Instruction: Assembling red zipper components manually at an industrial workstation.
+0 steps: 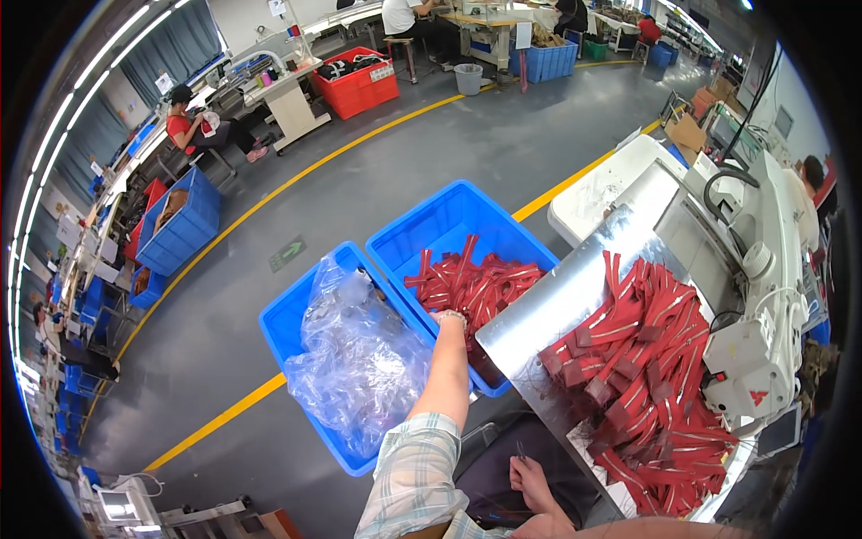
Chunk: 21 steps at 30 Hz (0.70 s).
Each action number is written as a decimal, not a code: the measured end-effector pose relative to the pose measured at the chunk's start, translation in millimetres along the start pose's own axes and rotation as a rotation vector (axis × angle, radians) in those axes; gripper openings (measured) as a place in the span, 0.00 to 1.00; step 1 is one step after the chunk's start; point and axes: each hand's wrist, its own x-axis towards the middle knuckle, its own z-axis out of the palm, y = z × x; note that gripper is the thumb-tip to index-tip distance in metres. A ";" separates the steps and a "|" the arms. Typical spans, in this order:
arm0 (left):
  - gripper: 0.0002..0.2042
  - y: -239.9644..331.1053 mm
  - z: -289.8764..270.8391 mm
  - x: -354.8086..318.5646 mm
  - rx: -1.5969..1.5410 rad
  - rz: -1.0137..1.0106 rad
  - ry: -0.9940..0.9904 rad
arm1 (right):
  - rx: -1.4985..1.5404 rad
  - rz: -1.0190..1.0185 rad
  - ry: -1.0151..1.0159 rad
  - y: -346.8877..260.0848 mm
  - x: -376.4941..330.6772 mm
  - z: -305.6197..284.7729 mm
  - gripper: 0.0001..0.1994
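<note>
My left hand (448,317), with a bracelet at the wrist, reaches into a blue bin (409,225) of red zippers (480,283). It is at the near side of that pile; its fingers are mostly hidden. Low in the view, my right hand (532,481) is closed above my lap around a small dark tool (521,451) with thin prongs, too small to name for certain. To its right, a large heap of red zippers with silvery teeth (637,350) covers much of a shiny metal table (525,332).
Left of the zipper bin, another blue bin (274,314) holds crumpled clear plastic (359,377). A white sewing machine (745,359) stands beside the heap. A white tub (570,211) is behind the metal table. Farther off, people sit at workbenches near a red bin (359,90).
</note>
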 end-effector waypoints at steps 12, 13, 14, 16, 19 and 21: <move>0.10 -47.1 -49.5 19.3 -0.030 0.057 0.500 | 0.033 -0.026 0.021 2.6 3.0 2.4 0.11; 0.10 -44.4 -59.2 14.0 -0.026 0.116 0.498 | 0.038 -0.028 0.028 3.6 3.1 0.9 0.11; 0.10 -42.6 -67.7 7.2 -0.023 0.173 0.497 | 0.029 -0.023 0.019 4.6 2.6 -0.3 0.11; 0.09 -62.9 -79.5 -6.0 -0.132 0.248 0.554 | 0.013 -0.016 -0.025 6.2 0.0 8.1 0.11; 0.08 -80.9 -108.8 -40.0 -0.270 0.456 0.590 | -0.015 -0.005 -0.061 6.6 -5.4 16.1 0.11; 0.09 -78.8 -133.4 -74.9 -0.299 0.590 0.598 | -0.046 -0.053 -0.096 6.8 -6.7 16.5 0.11</move>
